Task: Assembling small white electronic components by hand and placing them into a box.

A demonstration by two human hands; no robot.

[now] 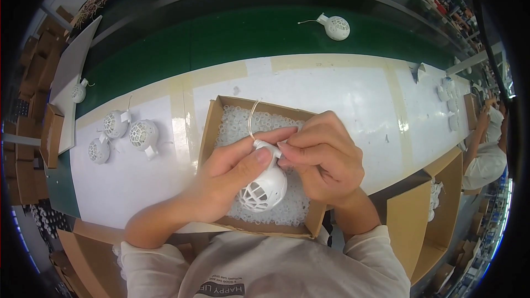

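Note:
A white round plastic housing [264,190] with a web-like grille is held over an open cardboard box. My left hand [229,168] is closed around its short neck, thumb pressed along the near side. From the neck a thin white cord [252,118] loops upward. My right hand [326,157] is pinched closed against the other side of the neck; whatever sits between its fingertips is hidden. Beneath both hands, the cardboard box [208,132] contains many small translucent plastic rings [234,121].
Three similar white housings [144,134] lie at left on the white tabletop [370,105]. Another housing [337,28] rests on the green belt [221,36] beyond. An open carton [408,221] stands at the right, near a co-worker's sleeve [486,168]. More housings [446,91] are at far right.

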